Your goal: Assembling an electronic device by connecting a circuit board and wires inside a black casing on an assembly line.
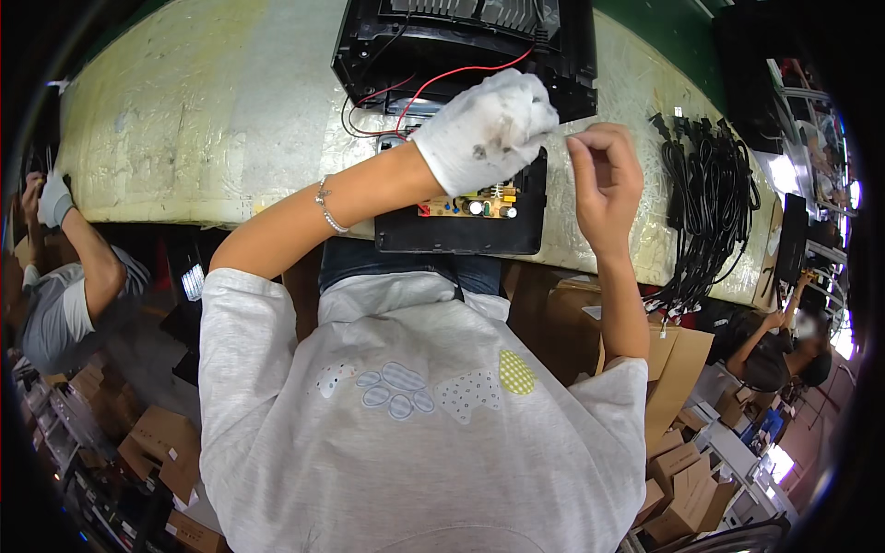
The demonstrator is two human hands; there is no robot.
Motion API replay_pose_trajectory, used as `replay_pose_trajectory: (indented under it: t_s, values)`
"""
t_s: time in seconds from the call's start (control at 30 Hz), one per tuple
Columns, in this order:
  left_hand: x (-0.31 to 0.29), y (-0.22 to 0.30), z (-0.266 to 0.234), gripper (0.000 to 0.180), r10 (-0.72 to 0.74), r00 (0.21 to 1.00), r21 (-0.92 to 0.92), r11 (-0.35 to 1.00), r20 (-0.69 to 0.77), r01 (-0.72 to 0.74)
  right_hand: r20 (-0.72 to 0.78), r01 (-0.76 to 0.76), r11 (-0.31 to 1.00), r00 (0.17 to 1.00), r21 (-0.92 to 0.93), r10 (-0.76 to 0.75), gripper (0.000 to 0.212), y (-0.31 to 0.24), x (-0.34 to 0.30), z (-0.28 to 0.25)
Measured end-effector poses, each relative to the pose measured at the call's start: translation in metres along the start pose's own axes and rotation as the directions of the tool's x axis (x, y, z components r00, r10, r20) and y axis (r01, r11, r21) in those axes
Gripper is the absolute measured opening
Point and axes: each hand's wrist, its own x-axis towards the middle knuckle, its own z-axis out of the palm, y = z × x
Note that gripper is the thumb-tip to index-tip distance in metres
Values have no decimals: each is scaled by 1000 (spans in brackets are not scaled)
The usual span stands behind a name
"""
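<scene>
Across the view, a long pale table (230, 111) with a creased, shiny covering. On it, cut off by the top of the view, 1 black casing (369, 57) with grey metal fins inside. Nearer the body, 1 flat black panel (442, 239) along the table's near edge. Off to the right, a heap of black cables (708, 194). Above the panel, the left hand (486, 132) in a smudged white glove, closed, fingers curled in; cannot tell about anything inside the grip. Just beside it, the right hand (608, 180), bare, thumb and forefinger pinched together; likewise cannot tell about anything between. On the panel, partly hidden below the glove, 1 circuit board (475, 207) crowded with small parts. Thinnest of all, loose red wires (460, 69) in front of the casing.
</scene>
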Motion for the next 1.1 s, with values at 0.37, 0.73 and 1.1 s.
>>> replay_pose_trajectory:
  t_s: [0.37, 0.73, 1.1]
  values:
    - [10, -2, -11, 52, -636, 676, -129, 686, 372, 716, 165, -379, 854, 925, 356, 341, 9, 10, 0, 4]
    - [6, 7, -14, 42, -676, 654, -239, 611, 339, 755, 27, -333, 903, 940, 270, 339, 18, 18, -4, 1]
    - [-154, 46, -90, 27, -3, 887, 263, 956, 461, -133, 530, 756, 616, 623, -220, -575, 50, -73, 59, 34]
